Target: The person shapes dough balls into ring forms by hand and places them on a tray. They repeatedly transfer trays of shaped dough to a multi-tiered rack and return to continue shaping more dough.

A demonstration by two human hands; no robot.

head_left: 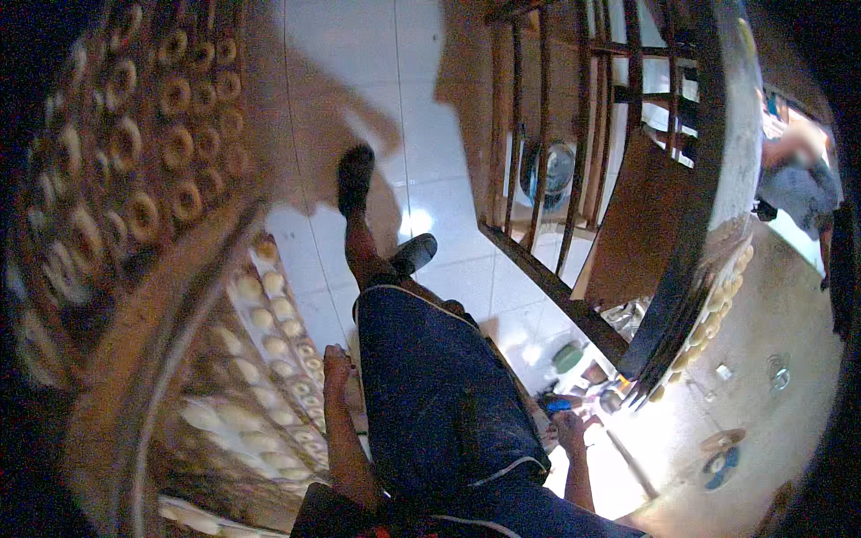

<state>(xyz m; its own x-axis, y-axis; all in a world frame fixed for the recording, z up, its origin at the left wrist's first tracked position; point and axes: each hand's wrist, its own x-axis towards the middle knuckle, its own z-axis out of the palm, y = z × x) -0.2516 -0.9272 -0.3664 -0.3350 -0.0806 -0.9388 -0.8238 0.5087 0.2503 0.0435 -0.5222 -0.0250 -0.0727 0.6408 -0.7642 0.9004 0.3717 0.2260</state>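
My left hand (337, 366) hangs beside my left thigh, its fingers curled in with nothing visible in them. It is nearest to a tray of pale dough pieces (280, 345), some round and some ring-shaped, and appears apart from it. My right hand (569, 430) is low on my right, by the near end of the table, with fingers partly spread. A small blue object (558, 405) lies just past its fingertips; whether they touch is not clear. Bright glare blurs that area. I am walking, one foot ahead of the other.
Racks of dough rings (143, 215) stand at the left behind a wooden edge (170, 309). At right, a table (771, 314) bears a row of dough balls (717, 309). A slatted wooden frame (538, 134) and brown board (637, 224) stand beside it. Another person (798, 184) is far right.
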